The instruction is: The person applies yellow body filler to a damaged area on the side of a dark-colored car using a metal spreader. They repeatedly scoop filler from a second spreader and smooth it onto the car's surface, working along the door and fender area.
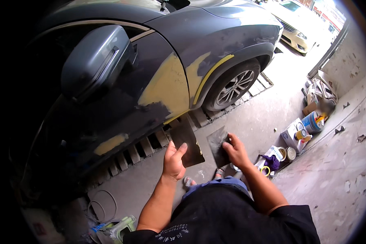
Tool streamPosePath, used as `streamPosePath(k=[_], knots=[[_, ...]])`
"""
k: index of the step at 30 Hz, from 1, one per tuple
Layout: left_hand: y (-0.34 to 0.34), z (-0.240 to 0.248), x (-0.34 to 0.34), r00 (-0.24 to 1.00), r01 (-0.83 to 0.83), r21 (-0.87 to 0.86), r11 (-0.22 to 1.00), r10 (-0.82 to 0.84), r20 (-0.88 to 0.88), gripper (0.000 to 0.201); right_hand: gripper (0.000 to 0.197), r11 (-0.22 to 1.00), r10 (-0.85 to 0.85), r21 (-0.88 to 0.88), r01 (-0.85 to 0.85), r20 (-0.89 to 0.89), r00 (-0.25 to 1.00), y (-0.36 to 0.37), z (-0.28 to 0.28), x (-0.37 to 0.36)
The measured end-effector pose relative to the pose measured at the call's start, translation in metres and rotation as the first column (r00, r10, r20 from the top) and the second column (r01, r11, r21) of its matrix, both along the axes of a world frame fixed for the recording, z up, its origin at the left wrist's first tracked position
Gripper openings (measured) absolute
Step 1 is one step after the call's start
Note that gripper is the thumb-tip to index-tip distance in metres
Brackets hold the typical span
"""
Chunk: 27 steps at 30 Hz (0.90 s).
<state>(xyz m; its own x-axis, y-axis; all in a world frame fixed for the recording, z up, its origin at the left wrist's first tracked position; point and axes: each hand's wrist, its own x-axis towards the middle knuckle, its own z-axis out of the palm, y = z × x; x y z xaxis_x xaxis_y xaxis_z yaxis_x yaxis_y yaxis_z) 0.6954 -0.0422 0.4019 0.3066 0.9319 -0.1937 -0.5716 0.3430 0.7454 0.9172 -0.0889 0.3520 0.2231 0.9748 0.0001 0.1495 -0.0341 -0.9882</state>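
Note:
My left hand (174, 162) grips a dark rectangular putty board (188, 140), thumb on top. A little yellow filler clings to the board's right edge. In my right hand (236, 151) is a grey, smeared flat spreader (216, 142), pinched between thumb and fingers. The two tools are side by side, apart, in front of my body. Beyond them stands a dark grey car with a big patch of yellow filler (164, 87) on its front door. More filler (194, 73) covers the fender, and a smaller patch (111, 144) lies low on the door.
The car's side mirror (95, 61) juts out at left; its front wheel (234, 87) stands by a slotted floor grate (144, 146). Along the right wall are cans (312, 123), boxes and a purple cloth (271, 162). A hose (103, 205) lies lower left. Another car (299, 28) stands far right.

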Motion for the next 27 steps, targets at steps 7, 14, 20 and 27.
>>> streamPosePath(k=[7,14,20,27], knots=[[-0.018,-0.025,0.017,0.957,0.247,-0.188,0.951,-0.209,0.2,0.031,0.029,0.871,0.366,-0.152,-0.467,-0.433,0.824,0.001,0.002,-0.014],[-0.007,-0.017,0.012,0.995,-0.077,0.077,0.994,0.081,-0.053,0.033,0.033,0.945,0.091,-0.314,-0.088,-0.004,0.996,0.002,-0.005,0.018],[-0.007,-0.047,0.015,0.694,0.031,0.515,0.856,0.352,-0.628,0.027,0.033,0.973,0.214,-0.184,-0.141,0.487,0.847,-0.013,-0.001,-0.008],[-0.007,-0.052,0.007,0.76,0.076,0.297,0.952,0.138,-0.635,0.019,0.034,0.92,0.216,-0.391,0.019,0.547,0.809,0.014,-0.039,0.047]])
